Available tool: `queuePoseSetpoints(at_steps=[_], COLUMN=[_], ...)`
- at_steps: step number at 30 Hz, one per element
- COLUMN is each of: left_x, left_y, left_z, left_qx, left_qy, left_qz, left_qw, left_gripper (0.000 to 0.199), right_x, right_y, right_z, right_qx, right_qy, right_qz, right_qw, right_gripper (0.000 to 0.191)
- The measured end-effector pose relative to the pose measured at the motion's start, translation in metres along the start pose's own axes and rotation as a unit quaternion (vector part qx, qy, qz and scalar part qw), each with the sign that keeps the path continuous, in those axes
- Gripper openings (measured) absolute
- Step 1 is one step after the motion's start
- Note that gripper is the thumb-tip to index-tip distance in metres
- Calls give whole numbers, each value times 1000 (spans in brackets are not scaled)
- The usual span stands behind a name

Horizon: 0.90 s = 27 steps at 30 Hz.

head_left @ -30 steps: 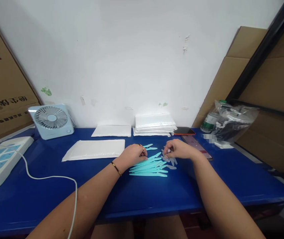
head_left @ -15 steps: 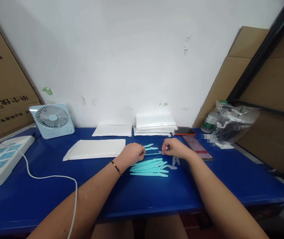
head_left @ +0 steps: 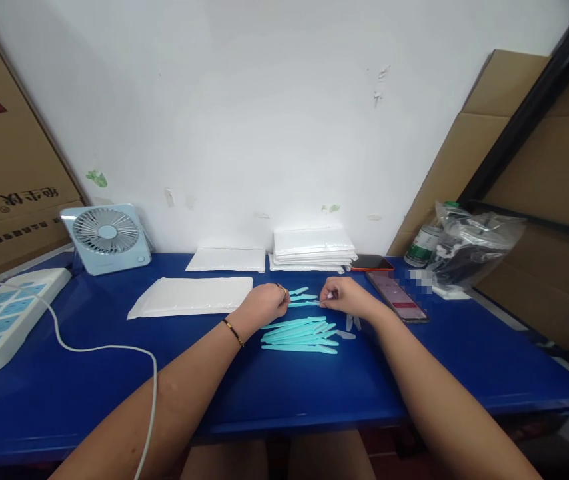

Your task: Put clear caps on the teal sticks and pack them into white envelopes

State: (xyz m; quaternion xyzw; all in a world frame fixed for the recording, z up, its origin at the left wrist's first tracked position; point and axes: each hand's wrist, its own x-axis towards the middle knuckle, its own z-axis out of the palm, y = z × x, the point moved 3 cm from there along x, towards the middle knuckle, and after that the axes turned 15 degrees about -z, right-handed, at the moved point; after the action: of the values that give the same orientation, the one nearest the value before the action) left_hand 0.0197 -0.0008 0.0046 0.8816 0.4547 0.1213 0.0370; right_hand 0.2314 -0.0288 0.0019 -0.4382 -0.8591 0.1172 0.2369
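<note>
My left hand (head_left: 267, 303) is closed round the handle end of a turquoise eyebrow razor (head_left: 305, 304) that points right. At its far end my right hand (head_left: 342, 295) pinches a small clear blade cover (head_left: 318, 303), which meets the razor's tip; whether it is fully over the blade I cannot tell. Just beyond lie other turquoise razors (head_left: 303, 297), partly behind my left hand. Nearer me rests a pile of several more razors (head_left: 297, 339), heads to the right. Loose clear covers (head_left: 347, 335) lie beside the pile and under my right hand.
A white padded envelope (head_left: 192, 297) lies left of my hands. Behind stand another envelope (head_left: 225, 259) and a stack of them (head_left: 312, 247). Phones (head_left: 399, 300) lie at right, near a bottle (head_left: 422, 245) and plastic bag (head_left: 479, 240). Left are a fan (head_left: 107, 237), power strip (head_left: 9, 313) and cable (head_left: 109, 347).
The razor and clear cover have come slightly up, closer to the razors beyond, and my right hand has shifted a little left. The whole view has shifted slightly too.
</note>
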Motion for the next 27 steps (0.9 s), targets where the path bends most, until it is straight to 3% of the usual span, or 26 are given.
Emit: queuePoseSetpoints(at_steps=[6,9,13,18,21,25,27], left_x=[2,3,0,-9,-9,-7,-6], left_y=[-1,-6,-9,6,11,10,8], left_z=[-5,-3,-5,-1,4,6,5], left_qx=[2,-2,-54,-111,-112,-99,-94], left_qy=[20,-1,11,-79,-104,-86,-66], left_qz=[13,-10,-20,37,28,7,1], left_qw=[1000,1000,998,990,988,991,993], left_gripper=[19,20,17,19,15,18,22], right_x=[11,6,-10,-13,-9,-7,-8], right_y=[-9,1,16,17,17,17,17], right_z=[6,-3,-19,-16,-7,-2,-5], right_qx=[10,-6,-34,-52,-57,-39,-2], right_qy=[35,43,42,-13,-46,-43,-10], right_qz=[-15,22,82,62,68,55,65], right_qw=[999,999,995,997,995,997,998], right_gripper=[8,9,12,12,7,4,7])
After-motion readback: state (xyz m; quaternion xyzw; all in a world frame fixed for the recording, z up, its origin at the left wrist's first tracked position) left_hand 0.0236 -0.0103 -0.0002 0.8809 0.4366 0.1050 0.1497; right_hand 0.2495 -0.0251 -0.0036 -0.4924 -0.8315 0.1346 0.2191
